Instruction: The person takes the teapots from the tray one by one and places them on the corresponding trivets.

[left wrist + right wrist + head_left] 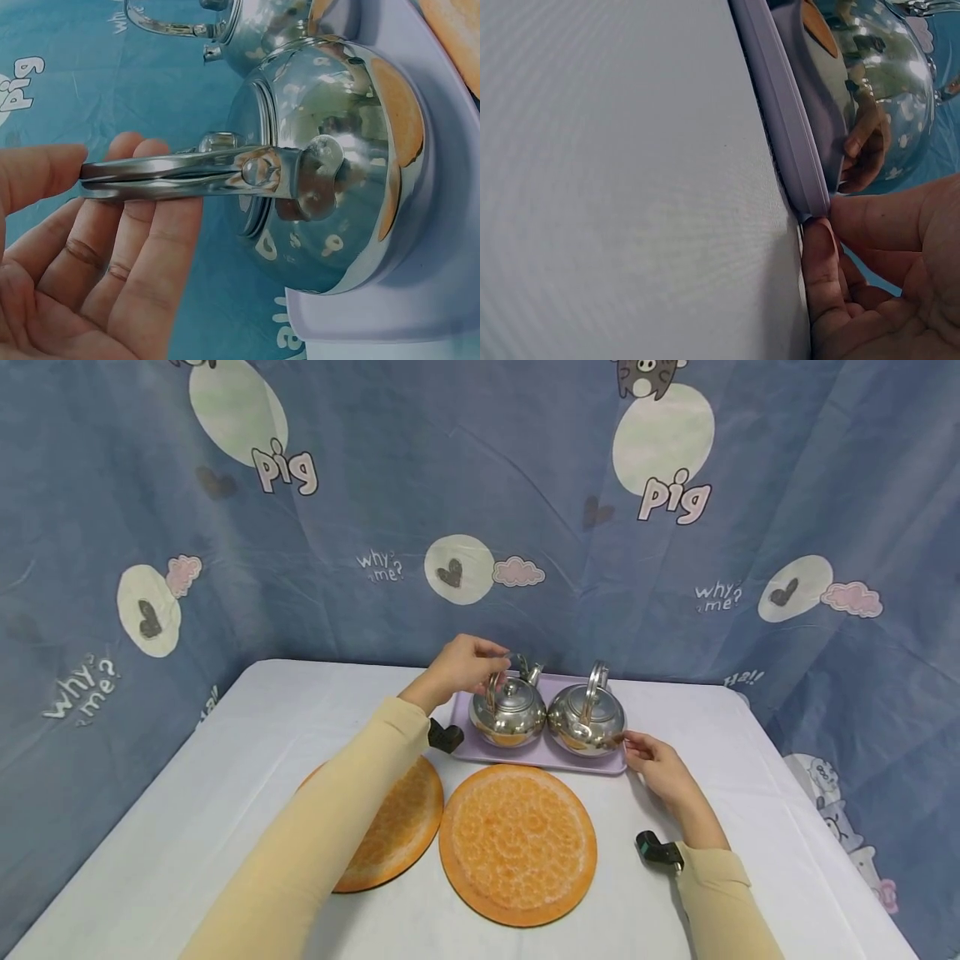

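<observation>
Evidently, we have the left hand [465, 667] at the left kettle [513, 720] and the right hand [660, 766] at the tray [538, 757]; the left kettle and the right kettle [585, 731] sit upright side by side on that tray, towards the far edge of the desk [622, 885]; the left thumb and fingers pinch the handle [176, 166], likely because it stands clear of the round body and gives the easiest hold; the right thumb and a finger pinch the tray's near right corner, the finger low by the desk, perhaps as a guard against sliding; the right mat [517, 843] lies flat just in front of the tray, the left mat [405, 818] just beside it, partly hidden by the left sleeve [322, 818]; from the head view alone we might take the right fingers to be touching the right kettle; the right wrist view puts them at the corner, with a hand mirrored in the kettle's side; the left wrist view gives us the handle's rivet [259, 172] and the thumb at its top, too small to tell from the head; only the head view, though, shows both mats.
</observation>
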`<state>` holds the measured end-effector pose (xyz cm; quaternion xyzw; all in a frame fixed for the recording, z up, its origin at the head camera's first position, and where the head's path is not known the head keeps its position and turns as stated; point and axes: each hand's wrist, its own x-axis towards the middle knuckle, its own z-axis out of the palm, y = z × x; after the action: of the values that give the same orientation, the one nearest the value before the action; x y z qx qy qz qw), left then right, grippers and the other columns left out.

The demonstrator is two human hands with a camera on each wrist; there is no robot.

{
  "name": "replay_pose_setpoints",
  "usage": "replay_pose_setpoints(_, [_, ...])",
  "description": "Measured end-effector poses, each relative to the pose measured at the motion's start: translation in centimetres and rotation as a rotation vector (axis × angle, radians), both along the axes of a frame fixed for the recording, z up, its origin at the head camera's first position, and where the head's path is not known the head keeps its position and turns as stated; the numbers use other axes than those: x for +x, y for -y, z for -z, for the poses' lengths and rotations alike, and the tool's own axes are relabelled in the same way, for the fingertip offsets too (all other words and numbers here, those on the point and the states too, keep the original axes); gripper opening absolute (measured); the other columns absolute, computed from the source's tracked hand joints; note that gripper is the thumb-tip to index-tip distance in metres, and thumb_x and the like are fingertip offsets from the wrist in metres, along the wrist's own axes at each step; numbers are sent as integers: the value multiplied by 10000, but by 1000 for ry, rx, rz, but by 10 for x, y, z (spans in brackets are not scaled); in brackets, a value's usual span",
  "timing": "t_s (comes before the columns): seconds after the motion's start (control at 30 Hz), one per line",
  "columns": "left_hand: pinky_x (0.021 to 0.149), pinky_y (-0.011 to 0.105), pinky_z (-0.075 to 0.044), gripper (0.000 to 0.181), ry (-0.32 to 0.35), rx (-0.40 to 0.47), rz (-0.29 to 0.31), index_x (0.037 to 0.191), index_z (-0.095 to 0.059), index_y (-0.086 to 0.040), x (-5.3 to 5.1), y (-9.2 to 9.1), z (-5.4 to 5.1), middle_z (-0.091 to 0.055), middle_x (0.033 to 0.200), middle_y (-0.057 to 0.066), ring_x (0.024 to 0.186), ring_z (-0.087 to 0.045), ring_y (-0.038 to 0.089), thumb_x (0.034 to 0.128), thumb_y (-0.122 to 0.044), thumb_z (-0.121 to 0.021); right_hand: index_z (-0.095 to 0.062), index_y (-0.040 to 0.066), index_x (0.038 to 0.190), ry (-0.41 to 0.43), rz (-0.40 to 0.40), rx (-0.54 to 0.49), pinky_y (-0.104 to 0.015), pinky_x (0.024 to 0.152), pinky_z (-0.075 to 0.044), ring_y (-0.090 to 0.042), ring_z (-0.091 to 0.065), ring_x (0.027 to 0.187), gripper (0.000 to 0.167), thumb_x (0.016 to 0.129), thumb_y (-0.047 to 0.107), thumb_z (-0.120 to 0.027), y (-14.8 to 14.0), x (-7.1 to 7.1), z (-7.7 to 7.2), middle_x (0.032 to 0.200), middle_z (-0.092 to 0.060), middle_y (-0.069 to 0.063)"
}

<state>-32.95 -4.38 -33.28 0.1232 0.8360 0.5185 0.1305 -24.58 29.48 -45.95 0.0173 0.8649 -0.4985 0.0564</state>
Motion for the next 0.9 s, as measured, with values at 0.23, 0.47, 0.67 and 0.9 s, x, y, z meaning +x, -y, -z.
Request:
replay_pose_setpoints(0.23, [669,335,-571,366,36,22,7,1322,-642,-141,-2,1,0,-740,896,55,719,-685,150,981,-275,-645,-369,-47,1495,-7,-10,-1,-271,1000,-431,-344,-491,1291,510,1025,94,-509,-1,0,-1,1420,-492,-269])
replay_pose_setpoints(0.47, [701,351,-592,370,52,40,-2,1325,-628,-107,-2,-1,-1,-736,913,63,729,-700,142,984,-249,-640,-360,-72,1490,-15,-10,-23,-96,880,-414,-347,-487,1301,513,1028,91,-512,0,1,-1,1414,-493,-278])
replay_pose_setpoints(0.67, [669,313,-597,331,43,45,-26,1280,-651,-103,-2,-1,0,-740,914,68,741,-720,149,974,-230,-655,-366,-74,1486,-18,-6,-29,-58,834,-404,-343,-491,1293,508,1027,84,-516,1,2,0,1408,-496,-279])
replay_pose_setpoints(0.9, [673,322,-580,329,40,83,-17,1273,-642,-46,1,1,-2,-741,926,87,753,-717,159,980,-197,-645,-368,-37,1501,-5,-4,-7,-200,967,-443,-330,-485,1300,504,1029,83,-500,-2,-1,1,1429,-491,-259])
